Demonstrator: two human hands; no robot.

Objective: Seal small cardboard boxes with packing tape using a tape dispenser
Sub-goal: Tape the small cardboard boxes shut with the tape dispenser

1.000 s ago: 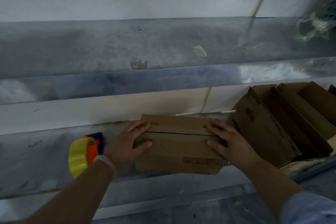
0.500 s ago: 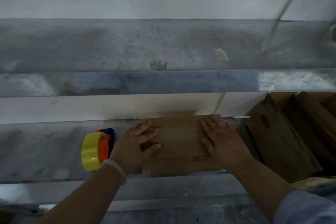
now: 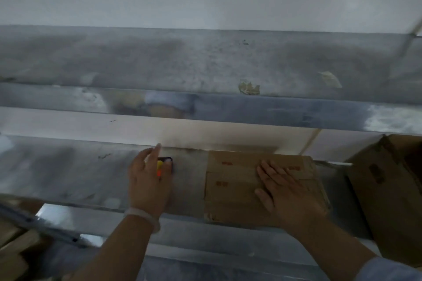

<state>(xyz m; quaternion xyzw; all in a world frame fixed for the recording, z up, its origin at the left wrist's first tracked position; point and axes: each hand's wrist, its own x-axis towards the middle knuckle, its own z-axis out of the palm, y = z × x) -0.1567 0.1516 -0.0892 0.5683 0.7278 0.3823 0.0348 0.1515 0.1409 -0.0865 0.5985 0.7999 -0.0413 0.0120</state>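
Left hand (image 3: pixel 149 180): over tape dispenser (image 3: pixel 162 162); I cannot confirm a grip.
Right hand (image 3: pixel 285 191): flat, pressing cardboard box (image 3: pixel 230 189).

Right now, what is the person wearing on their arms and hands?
The left hand and right hand are bare, with no gloves. A pale band circles the left wrist. A light blue sleeve shows on the right arm; no sleeve shows on the left arm.

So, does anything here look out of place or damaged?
Two crumpled tape scraps are stuck on the metal ledge behind the cardboard box, where they serve no purpose. The box's near left corner looks slightly frayed. Nothing else stands out.
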